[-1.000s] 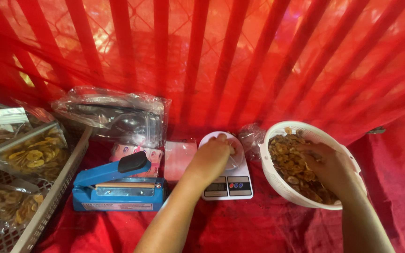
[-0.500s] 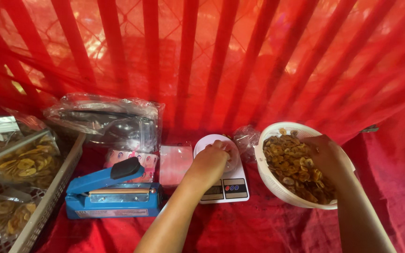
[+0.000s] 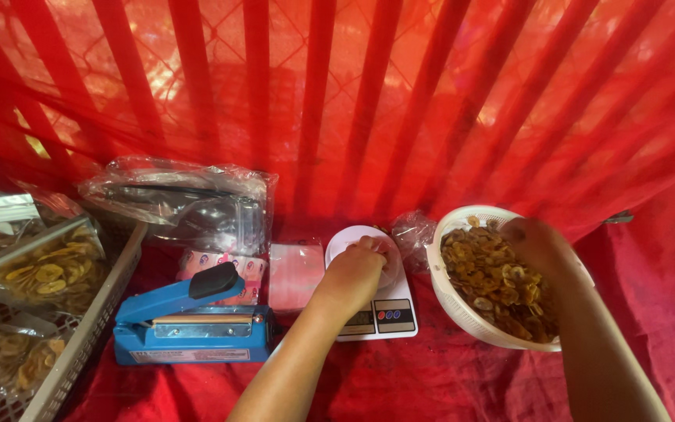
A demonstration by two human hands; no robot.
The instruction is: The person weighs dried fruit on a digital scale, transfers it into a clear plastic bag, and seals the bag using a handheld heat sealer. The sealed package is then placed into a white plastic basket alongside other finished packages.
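My left hand (image 3: 355, 273) rests over the round white platform of a small kitchen scale (image 3: 376, 312) in the middle, fingers curled on something clear that I cannot make out. My right hand (image 3: 537, 244) reaches into a white perforated bowl (image 3: 451, 301) full of yellow-brown banana chips (image 3: 494, 285) at the right, its fingers bent down among the chips. A small crumpled clear bag (image 3: 414, 234) lies between scale and bowl.
A blue heat sealer (image 3: 189, 322) with a black handle sits left of the scale. Behind it lie clear plastic bags (image 3: 189, 199) and a stack of small pouches (image 3: 294, 273). A grey basket (image 3: 87, 332) at the left holds sealed chip bags (image 3: 44, 270). Red cloth covers everything.
My right hand has moved up toward the bowl's far rim. The left hand stays on the scale platform. The view has shifted slightly.
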